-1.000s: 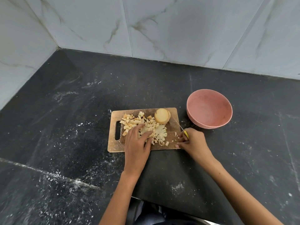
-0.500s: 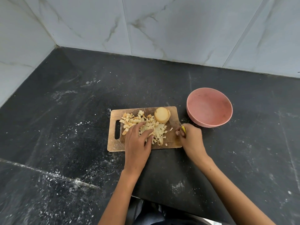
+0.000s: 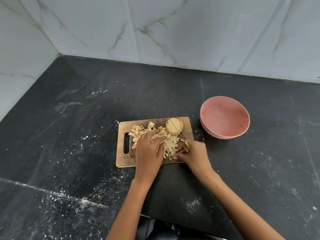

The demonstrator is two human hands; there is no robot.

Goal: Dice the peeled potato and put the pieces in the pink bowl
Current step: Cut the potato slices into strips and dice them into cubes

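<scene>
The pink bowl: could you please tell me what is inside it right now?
The bowl looks empty; its whole inside shows and holds no potato. The dice are on the board, partly covered by the left hand.

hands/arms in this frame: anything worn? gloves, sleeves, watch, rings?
Nothing worn that shows. The left hand and right hand are both bare, with no gloves. Both forearms are bare right down to the bottom edge of the frame, with no sleeve cuff in view. No watch or band shows on either wrist, and no rings are visible, though the right fingers are partly hidden.
</scene>
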